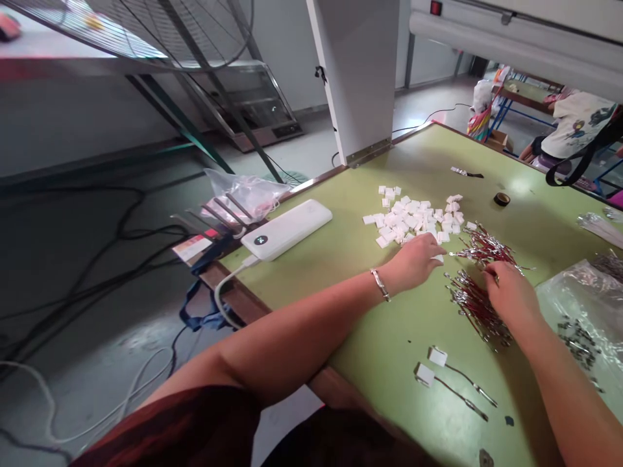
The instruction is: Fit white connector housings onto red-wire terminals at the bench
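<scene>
My left hand [413, 263] is closed in a pinch on a small white plastic connector housing [438, 258], beside a loose pile of similar white housings [406, 217]. My right hand [511, 292] has its thumb and fingers pinched on what looks like a thin wire, largely hidden by the fingers. Around it lie two heaps of short dark-red wires with silver metal ends, an upper heap [487, 248] and a lower heap [477, 308]. Nearer to me, two white housings with dark wires, one [438, 355] above the other [425, 374], rest on the green tabletop [374, 376].
A white power bank [287, 230] with a cable lies at the left table edge, near a clear plastic bag [243, 194]. A black tape roll [501, 199] sits at the back. Small dark metal parts [579, 344] lie at the right on plastic. A person [579, 123] sits beyond.
</scene>
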Action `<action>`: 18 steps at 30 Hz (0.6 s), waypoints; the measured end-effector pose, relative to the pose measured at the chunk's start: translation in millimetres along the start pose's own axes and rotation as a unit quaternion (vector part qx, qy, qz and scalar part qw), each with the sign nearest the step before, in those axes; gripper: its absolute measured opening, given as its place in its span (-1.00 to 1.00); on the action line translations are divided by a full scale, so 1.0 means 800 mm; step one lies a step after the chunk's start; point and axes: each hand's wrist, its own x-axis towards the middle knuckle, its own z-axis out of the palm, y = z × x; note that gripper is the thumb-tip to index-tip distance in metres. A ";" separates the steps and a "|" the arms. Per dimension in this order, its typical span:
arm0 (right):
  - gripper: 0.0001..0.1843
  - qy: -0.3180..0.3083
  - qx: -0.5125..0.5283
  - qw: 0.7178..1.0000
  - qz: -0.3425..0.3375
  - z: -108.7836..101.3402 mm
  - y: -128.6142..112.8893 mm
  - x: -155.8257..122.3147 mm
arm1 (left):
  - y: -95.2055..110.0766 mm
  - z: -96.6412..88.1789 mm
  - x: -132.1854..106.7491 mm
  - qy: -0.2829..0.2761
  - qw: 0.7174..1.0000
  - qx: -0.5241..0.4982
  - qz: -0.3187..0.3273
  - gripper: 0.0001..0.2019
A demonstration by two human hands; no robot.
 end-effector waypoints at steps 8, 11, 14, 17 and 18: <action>-0.75 -0.025 0.277 0.960 -0.019 -0.021 -0.017 -0.072 | 0.031 0.003 -0.015 -0.089 0.850 -0.480 -0.198 -0.91; -0.72 -0.005 0.303 0.953 -0.008 -0.015 -0.020 -0.085 | 0.038 0.010 -0.020 -0.123 0.783 -0.566 -0.224 -0.88; -0.71 0.000 0.316 0.949 -0.010 -0.017 -0.019 -0.087 | 0.038 0.014 -0.022 -0.121 0.735 -0.622 -0.241 -0.94; -0.72 -0.012 0.326 0.944 -0.047 -0.018 -0.021 -0.087 | 0.036 0.016 -0.022 -0.113 0.711 -0.648 -0.248 -0.83; -0.73 -0.011 0.323 0.944 -0.061 -0.018 -0.022 -0.087 | 0.036 0.017 -0.022 -0.117 0.709 -0.649 -0.250 -0.84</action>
